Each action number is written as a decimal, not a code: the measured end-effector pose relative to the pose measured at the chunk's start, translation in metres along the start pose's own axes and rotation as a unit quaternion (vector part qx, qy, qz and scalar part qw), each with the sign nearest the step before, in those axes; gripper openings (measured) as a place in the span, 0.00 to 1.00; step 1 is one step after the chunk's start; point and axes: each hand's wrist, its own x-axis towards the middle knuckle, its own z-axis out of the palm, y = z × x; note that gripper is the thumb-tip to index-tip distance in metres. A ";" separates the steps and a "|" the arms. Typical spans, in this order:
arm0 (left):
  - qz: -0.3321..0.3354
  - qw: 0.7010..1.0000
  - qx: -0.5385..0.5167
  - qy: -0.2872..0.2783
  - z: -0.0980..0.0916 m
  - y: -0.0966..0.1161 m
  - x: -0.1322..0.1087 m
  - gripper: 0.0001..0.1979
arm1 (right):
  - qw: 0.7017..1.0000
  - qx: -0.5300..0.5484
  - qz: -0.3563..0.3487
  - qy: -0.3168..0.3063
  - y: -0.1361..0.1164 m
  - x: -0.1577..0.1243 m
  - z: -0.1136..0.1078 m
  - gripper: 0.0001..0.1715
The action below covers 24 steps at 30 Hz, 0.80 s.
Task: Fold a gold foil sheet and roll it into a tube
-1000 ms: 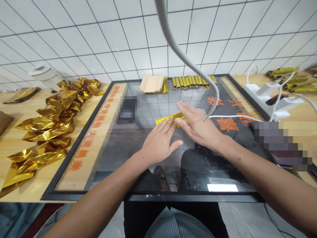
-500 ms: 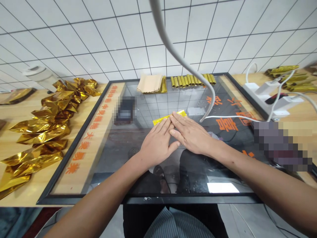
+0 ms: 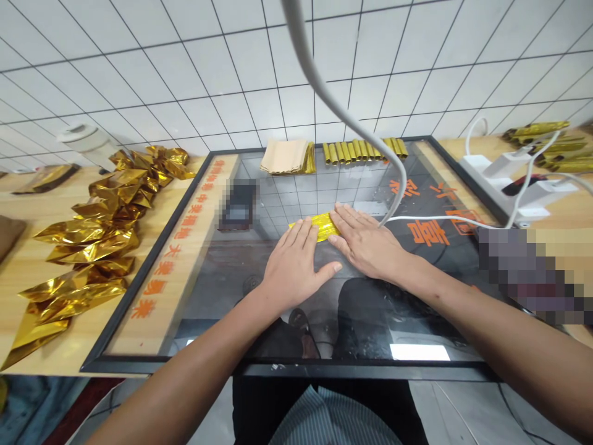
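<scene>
A strip of shiny gold foil paper (image 3: 323,227) lies flat on the dark glass panel (image 3: 217,278) in front of me. My left hand (image 3: 293,262) rests on its left end, palm down, with the fingers stretched out and the thumb pointing right. On the strip's right end lies my right hand (image 3: 365,241), also flat with fingers extended. The middle of the foil shows between the two hands, and its ends are partly hidden under the fingers.
Behind stand a stack of pale paper sheets (image 3: 285,156) and a row of gold paper rolls (image 3: 364,150). Folded gold foil shapes (image 3: 102,228) line the left. A grey cable (image 3: 352,123) hangs over the panel. A white power strip (image 3: 500,179) sits right, near more gold rolls (image 3: 556,148).
My hands, which touched at the fingertips, have moved apart along the strip, the right one sliding right. More of the gold foil shows between them.
</scene>
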 end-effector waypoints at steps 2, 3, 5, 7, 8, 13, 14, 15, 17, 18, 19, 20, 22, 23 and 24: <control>-0.001 1.000 0.001 0.007 0.001 0.000 -0.001 0.46 | 1.000 0.000 -0.001 -0.003 0.000 0.000 -0.001 0.44; -0.001 1.000 0.002 0.006 0.001 0.000 -0.001 0.46 | 1.000 0.001 0.002 0.000 -0.001 0.000 -0.002 0.44; -0.006 1.000 0.004 0.000 0.001 0.001 0.000 0.46 | 1.000 0.000 0.005 0.017 -0.005 0.001 -0.005 0.45; -0.010 1.000 0.001 -0.001 0.001 0.003 0.000 0.46 | 0.999 0.004 -0.007 0.040 -0.012 0.003 -0.009 0.45; -0.009 1.000 -0.003 0.002 0.001 0.003 0.001 0.45 | 0.999 0.012 -0.022 0.045 -0.016 0.004 -0.011 0.45; -0.002 0.999 -0.023 0.026 0.002 0.004 0.001 0.43 | 0.995 0.091 -0.051 -0.006 -0.033 0.009 -0.011 0.46; -0.002 0.999 -0.023 0.026 0.002 0.003 0.001 0.43 | 0.994 0.096 -0.043 -0.015 -0.034 0.009 -0.010 0.46; -0.001 0.999 -0.022 0.024 0.002 0.003 0.001 0.43 | 0.994 0.097 -0.036 -0.019 -0.035 0.010 -0.009 0.47; -0.003 1.000 -0.013 0.018 0.002 0.003 0.000 0.42 | 0.996 0.086 -0.026 -0.020 -0.033 0.010 -0.009 0.47; -0.006 1.000 -0.008 0.015 0.001 0.004 0.000 0.43 | 0.997 0.076 -0.021 -0.019 -0.031 0.010 -0.009 0.47; -0.008 1.000 -0.003 0.012 0.001 0.004 0.000 0.43 | 0.998 0.063 -0.016 -0.018 -0.030 0.010 -0.009 0.47; -0.011 1.000 0.002 0.009 0.001 0.004 0.000 0.44 | 0.999 0.048 -0.012 -0.016 -0.028 0.010 -0.010 0.46; -0.013 1.000 0.007 0.002 0.001 0.004 -0.001 0.45 | 1.000 0.018 -0.007 -0.009 -0.024 0.008 -0.011 0.44; -0.014 1.000 0.008 -0.001 0.000 0.004 -0.001 0.46 | 1.000 0.005 -0.006 -0.003 -0.022 0.008 -0.011 0.43; -0.015 1.000 0.008 -0.003 0.000 0.004 -0.001 0.46 | 1.000 -0.005 -0.005 0.005 -0.020 0.007 -0.011 0.42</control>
